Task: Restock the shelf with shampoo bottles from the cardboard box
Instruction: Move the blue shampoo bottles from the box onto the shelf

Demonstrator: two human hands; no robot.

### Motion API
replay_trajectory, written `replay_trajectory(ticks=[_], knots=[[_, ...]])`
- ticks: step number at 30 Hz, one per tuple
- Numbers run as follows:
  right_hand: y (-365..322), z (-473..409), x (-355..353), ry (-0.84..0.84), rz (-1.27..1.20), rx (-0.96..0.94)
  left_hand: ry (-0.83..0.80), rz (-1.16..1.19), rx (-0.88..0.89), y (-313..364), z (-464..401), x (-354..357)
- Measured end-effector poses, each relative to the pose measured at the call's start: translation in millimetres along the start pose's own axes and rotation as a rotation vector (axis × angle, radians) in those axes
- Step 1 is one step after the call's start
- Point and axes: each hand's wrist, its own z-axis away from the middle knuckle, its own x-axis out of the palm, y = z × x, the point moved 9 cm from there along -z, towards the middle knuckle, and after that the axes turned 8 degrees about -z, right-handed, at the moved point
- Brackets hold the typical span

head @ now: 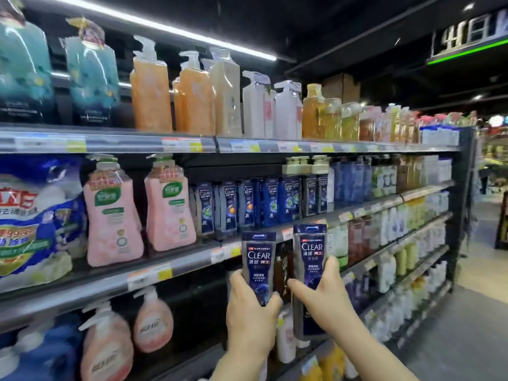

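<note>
My left hand (248,312) grips a dark blue and grey CLEAR shampoo bottle (257,259) upright by its lower half. My right hand (321,295) holds a second, matching CLEAR bottle (310,259) beside it. Both bottles are raised just below and in front of the middle shelf (176,266), under a row of several CLEAR bottles (247,204) standing there. The cardboard box is not in view.
Pink pump bottles (112,213) and a blue detergent bag (35,215) stand left on the middle shelf. Orange, white and teal pump bottles (192,94) fill the top shelf. Lower shelves hold several more bottles. The aisle floor (472,325) runs along the right.
</note>
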Motion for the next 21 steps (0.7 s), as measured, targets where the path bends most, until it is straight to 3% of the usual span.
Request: replay_trajectory(ticks=[10, 21], knots=[[52.2, -62.1, -59.2, -0.043, -0.003, 0.065, -0.005, -0.029, -0.068, 21.9, -30.2, 91.9], [100.1, -201.3, -87.7, -0.039, 0.003, 0.061, 0.000, 0.011, -0.083, 38.7, -149.9, 185.9]])
